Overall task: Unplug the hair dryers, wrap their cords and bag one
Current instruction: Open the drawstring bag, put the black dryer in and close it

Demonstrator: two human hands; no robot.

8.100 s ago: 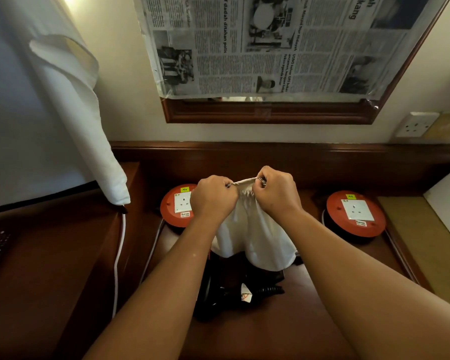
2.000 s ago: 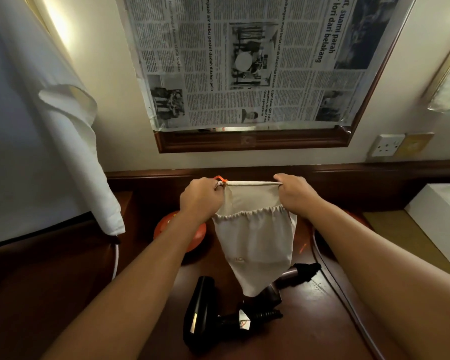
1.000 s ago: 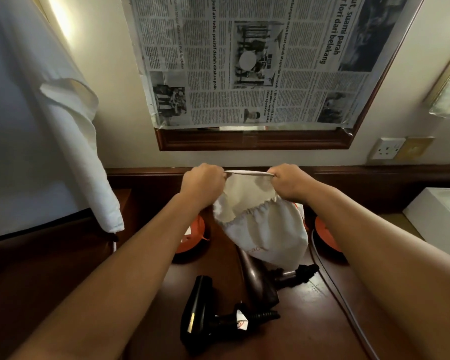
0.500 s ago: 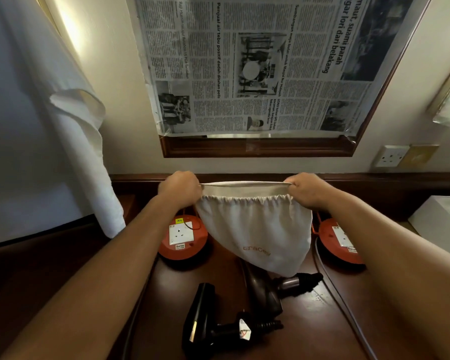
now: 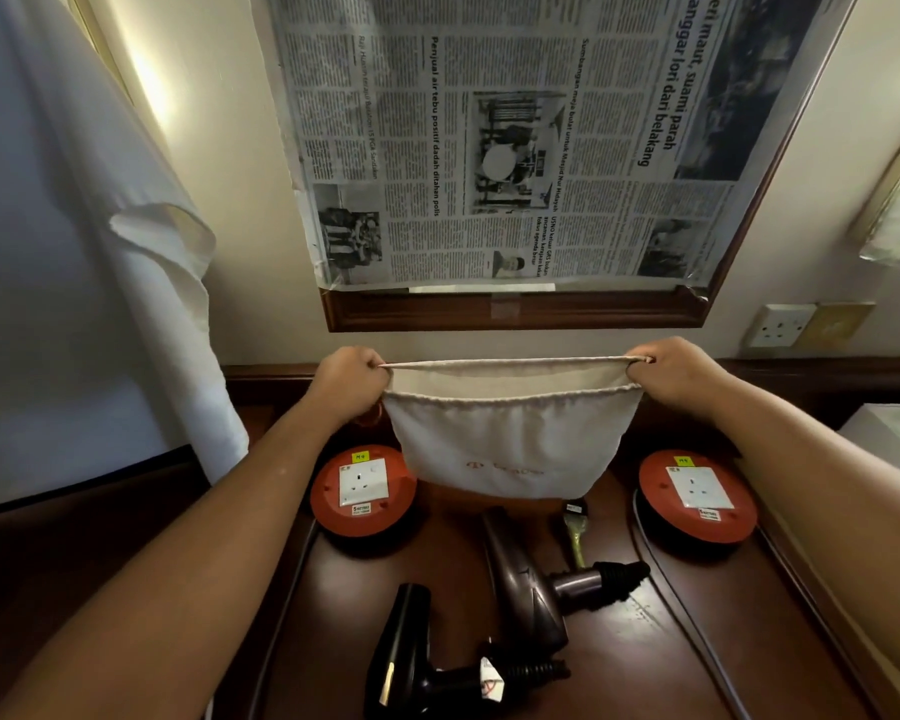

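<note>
- Cream cloth drawstring bag (image 5: 510,439) hangs in the air above the worktop (image 5: 645,641), stretched wide between 2 hands so that its mouth gapes open toward the person.
- Left hand (image 5: 349,379) has its grip clenched on the left end of the bag's rim; right hand (image 5: 666,368) has its grip clenched on the right end. Pulling the ends apart takes out the gathers of the drawstring channel, which is probably the point: a wide mouth will take a bulky dryer.
- Below the bag lie 2 hair dryers, well clear of it. The bronze-brown hair dryer (image 5: 536,584) lies nearest, its handle pointing right; the black hair dryer (image 5: 401,652) lies closer to the person, with a white tag near its handle.
- Neither dryer appears plugged in: the sockets on the left orange cable reel (image 5: 363,491) and the right orange cable reel (image 5: 697,495) are both bare, and so is the wall socket (image 5: 780,324). Cords look bundled at the handles, though the dark bundles are hard to read.
- A small brush (image 5: 575,527) lies between the brown dryer and the right reel.
- Judging from this, unplugging and wrapping seem done and bagging is in hand; 1 hand will have to let go to lift a dryer, so the mouth may sag shut.
- Newspaper (image 5: 515,137) covers the framed mirror on the wall, and a white cloth (image 5: 126,241) hangs at the left.
</note>
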